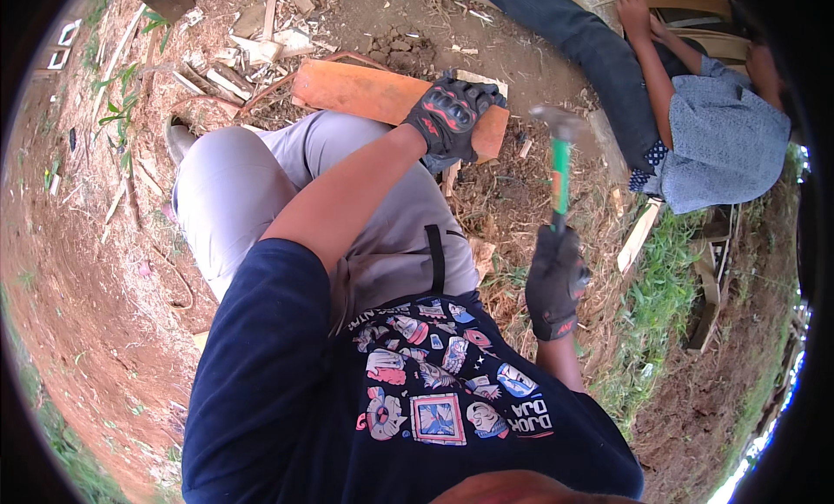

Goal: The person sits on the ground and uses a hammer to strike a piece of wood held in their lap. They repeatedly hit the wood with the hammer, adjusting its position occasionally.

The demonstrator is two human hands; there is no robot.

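My left hand [450, 115], in a black and red work glove, is closed over the right part of an orange-brown board [360, 89]. The board lies across in front of my knees, and the glove hides part of it. In my right hand [554, 282], also gloved, is a hammer [559, 169] with a green handle. Its fingers wrap round the lower handle. The metal head [556, 119] is up to the right of the board's end, apart from it, and looks slightly blurred.
Split wood scraps [269, 39] litter the dirt beyond the board. At the upper right a co-worker in a grey-blue top [725, 130] sits close by, one leg stretched along the ground. A pale wood piece [638, 236] and grass [656, 304] lie to my right.
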